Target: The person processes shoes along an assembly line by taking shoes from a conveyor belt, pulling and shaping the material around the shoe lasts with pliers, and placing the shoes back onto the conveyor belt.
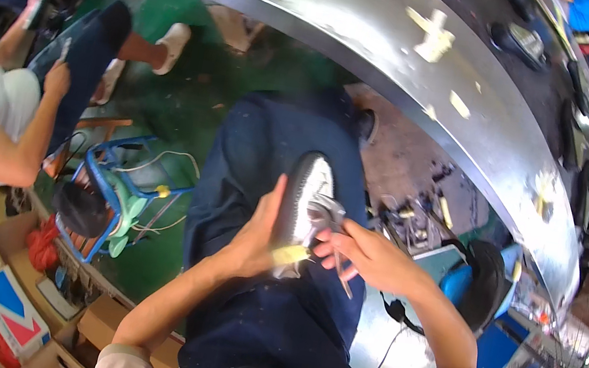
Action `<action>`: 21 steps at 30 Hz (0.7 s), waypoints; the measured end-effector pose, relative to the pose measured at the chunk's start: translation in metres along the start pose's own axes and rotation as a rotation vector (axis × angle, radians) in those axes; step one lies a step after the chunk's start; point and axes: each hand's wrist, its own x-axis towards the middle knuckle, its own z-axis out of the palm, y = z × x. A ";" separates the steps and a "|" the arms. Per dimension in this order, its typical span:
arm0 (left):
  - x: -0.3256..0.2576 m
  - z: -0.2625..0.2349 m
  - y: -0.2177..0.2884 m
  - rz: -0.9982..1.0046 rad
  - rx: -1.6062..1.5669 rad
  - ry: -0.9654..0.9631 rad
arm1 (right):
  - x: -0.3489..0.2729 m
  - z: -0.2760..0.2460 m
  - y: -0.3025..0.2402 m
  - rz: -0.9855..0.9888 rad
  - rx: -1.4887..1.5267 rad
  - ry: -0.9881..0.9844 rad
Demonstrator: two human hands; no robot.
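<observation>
My left hand [254,236] grips a shoe [302,193] held sole-up over my lap, the dark upper and pale grey sole pointing away from me. My right hand [368,257] holds a pair of metal pliers [327,221] whose jaws bite on the shoe's edge near a yellowish strip [289,255] at the heel end. Both forearms rise from the lower edge. Dark blue trousers [275,157] lie beneath the shoe.
A curved metal workbench [382,35] with scraps of tape arcs across the top. Another person sits at the left, hand on a knee [55,78]. A small blue-framed fan [121,202], cardboard boxes [6,276] and cables lie on the green floor.
</observation>
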 end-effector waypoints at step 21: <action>0.036 0.014 0.015 -0.111 -0.580 0.244 | 0.013 0.008 -0.008 -0.618 -0.618 0.539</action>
